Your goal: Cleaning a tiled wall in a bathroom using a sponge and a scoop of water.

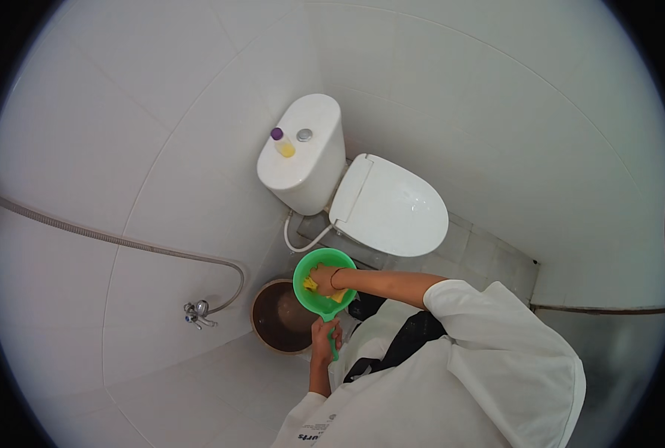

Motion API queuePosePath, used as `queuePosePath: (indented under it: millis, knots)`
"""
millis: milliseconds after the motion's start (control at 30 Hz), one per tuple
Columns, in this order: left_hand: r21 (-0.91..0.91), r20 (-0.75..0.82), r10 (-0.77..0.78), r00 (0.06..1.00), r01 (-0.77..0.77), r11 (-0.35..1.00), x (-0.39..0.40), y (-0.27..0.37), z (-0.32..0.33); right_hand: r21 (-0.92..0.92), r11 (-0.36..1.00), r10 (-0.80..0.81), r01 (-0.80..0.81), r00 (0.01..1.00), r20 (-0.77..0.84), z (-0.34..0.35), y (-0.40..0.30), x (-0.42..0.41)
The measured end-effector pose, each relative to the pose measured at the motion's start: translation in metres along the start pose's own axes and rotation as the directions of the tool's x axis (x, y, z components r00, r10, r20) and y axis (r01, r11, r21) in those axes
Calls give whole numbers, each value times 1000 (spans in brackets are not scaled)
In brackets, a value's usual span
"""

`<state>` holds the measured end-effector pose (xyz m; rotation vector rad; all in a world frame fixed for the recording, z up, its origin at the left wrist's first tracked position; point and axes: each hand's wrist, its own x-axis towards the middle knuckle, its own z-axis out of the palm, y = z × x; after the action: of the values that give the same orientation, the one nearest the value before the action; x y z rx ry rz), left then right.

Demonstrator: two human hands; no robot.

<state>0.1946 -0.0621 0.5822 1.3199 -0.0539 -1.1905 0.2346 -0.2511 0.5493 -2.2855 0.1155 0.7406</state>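
A green plastic dipper (305,297) is held up in front of me by its handle, which my left hand (322,340) grips. Inside its bowl, my right hand (325,279) grasps a yellow cloth (310,284), and part of the cloth shows on both sides of the fingers. A dark cord circles the right wrist. The dipper's rim overlaps a brown bucket (276,319) standing below and to the left. Whether the dipper contains water is hard to see.
A white toilet (394,204) with its lid down stands ahead. On its tank (310,112) is a bottle (284,144) with a purple cap and yellow liquid. A tap (200,311) with a shower hose (142,246) is on the left wall. A white supply hose (294,246) curves beside the toilet.
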Motion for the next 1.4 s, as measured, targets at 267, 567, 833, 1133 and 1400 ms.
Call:
queuePosePath:
  millis: [267, 567, 833, 1133, 1400]
  knots:
    - [18, 6, 5, 1000, -5, 1000, 1, -20, 22, -89, 982, 122, -166, 919, -376, 55, 36, -8]
    - [26, -96, -48, 994, 51, 998, -4, -33, 62, -184, 963, 128, -195, 937, -325, 67, 42, -31]
    - [-50, -154, 16, 988, -24, 998, 13, -68, 171, -261, 946, 96, -192, 935, -341, 26, 109, -106]
    - [-146, -104, 50, 993, -65, 987, 34, -90, 292, -326, 932, 135, -160, 986, -99, -30, 185, -179]
    - [-136, -161, 101, 982, -124, 983, 42, -76, 333, -432, 900, -143, 51, 972, -184, -54, 218, -208]
